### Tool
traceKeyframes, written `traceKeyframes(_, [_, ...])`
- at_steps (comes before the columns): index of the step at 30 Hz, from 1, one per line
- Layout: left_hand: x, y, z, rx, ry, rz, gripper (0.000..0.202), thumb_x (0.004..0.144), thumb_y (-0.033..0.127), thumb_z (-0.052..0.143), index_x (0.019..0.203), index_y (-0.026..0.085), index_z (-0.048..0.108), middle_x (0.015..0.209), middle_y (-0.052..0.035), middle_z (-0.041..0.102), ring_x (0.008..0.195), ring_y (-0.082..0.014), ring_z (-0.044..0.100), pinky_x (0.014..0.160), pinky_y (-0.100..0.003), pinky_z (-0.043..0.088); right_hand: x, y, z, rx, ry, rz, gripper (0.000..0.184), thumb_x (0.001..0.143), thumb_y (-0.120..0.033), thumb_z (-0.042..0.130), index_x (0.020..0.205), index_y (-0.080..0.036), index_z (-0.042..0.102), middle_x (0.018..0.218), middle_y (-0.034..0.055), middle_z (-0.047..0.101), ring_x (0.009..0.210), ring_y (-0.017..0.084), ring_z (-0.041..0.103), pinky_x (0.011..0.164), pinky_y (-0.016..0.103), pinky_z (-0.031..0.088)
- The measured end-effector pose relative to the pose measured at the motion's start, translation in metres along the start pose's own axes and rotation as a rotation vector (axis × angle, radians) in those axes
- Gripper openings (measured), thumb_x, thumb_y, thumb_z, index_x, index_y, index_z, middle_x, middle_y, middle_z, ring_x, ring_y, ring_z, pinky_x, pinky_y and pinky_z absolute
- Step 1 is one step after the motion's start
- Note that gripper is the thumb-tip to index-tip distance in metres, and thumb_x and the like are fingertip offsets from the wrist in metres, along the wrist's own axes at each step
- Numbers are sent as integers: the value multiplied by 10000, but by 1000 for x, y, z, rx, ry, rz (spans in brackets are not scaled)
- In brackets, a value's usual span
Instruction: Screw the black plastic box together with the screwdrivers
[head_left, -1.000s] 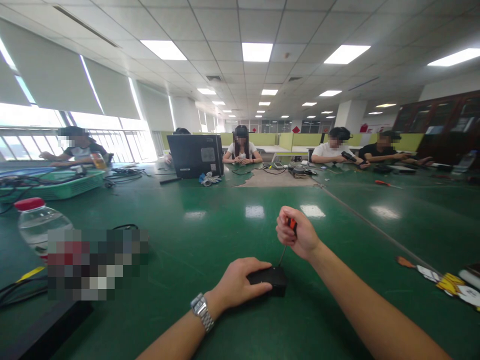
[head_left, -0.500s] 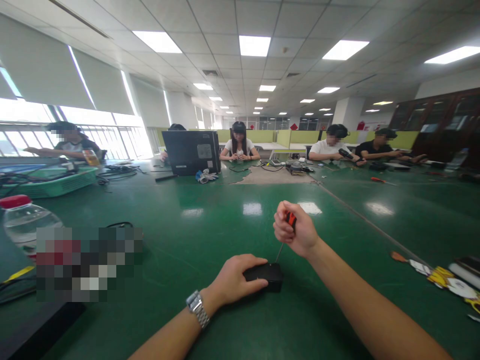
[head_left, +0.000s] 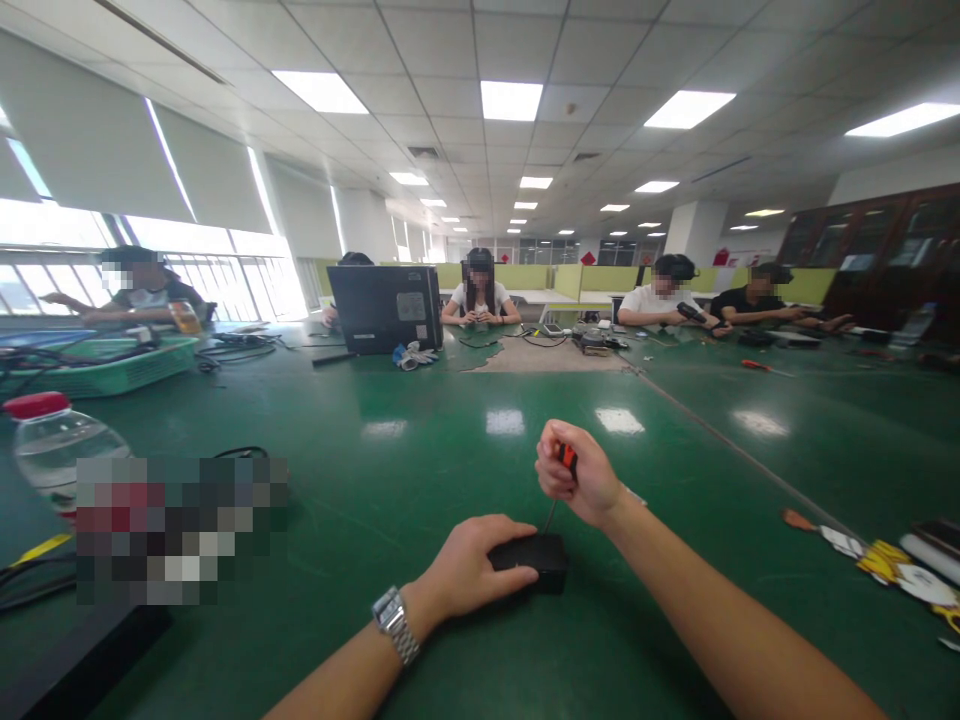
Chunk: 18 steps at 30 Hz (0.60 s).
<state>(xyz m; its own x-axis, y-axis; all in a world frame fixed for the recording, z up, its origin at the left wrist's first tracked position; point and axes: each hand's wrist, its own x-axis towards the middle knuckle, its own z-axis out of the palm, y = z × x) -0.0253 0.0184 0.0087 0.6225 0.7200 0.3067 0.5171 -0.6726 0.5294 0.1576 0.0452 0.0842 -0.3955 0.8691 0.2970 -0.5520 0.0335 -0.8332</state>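
A small black rectangular box (head_left: 536, 557) lies on the green table (head_left: 420, 450) in front of me. My left hand (head_left: 480, 560) grips its left part, thumb along the near side and fingers along the far side. Above the box, my right hand (head_left: 577, 470) is closed round the red and black handle of a screwdriver (head_left: 568, 458). The thin metal shaft slants down to the far edge of the box, by the left fingertips. Whether the tip sits in a screw or a seam I cannot tell.
At left stand a red-capped bottle (head_left: 64, 450) and a green basket (head_left: 127, 370) of cables. A black computer case (head_left: 386, 310) and gloves (head_left: 414, 355) are farther back. Another screwdriver (head_left: 765, 368) lies at right, beyond yellow-handled tools (head_left: 885, 560). Several people sit round the table.
My right hand has moved a little left and down with the screwdriver, its shaft now steeper and less of it showing. The left hand still holds the box in place.
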Motion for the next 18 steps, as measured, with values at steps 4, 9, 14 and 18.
traceKeyframes(4, [0,-1,1,-2,2,1,443,814,478,626,1178,225,623,1005,-53,680,881,-212,624,814,-293,465,1,0,-2,-4,-12,-4,285,812,-399,557,627,-186,520,395,-92,284,322,45,188,310,153,164])
traceKeyframes(9, [-1,0,1,4,4,-6,436,811,461,634,1175,221,626,997,-58,680,875,-213,623,801,-292,468,0,1,-3,1,-5,-5,278,815,-397,556,635,-188,525,399,-90,289,323,47,192,311,157,164])
traceKeyframes(14, [-1,1,1,8,0,-11,430,810,453,639,1175,226,626,989,-53,681,866,-211,623,797,-292,467,1,2,-4,-6,-7,-4,284,826,-400,545,640,-186,525,401,-90,286,328,46,194,317,158,161])
traceKeyframes(18, [0,0,1,-4,0,-5,437,812,460,634,1180,225,622,1008,-54,678,883,-212,621,817,-296,464,1,2,-2,-51,-7,-24,278,829,-391,545,651,-178,527,462,-72,354,349,47,259,325,165,197])
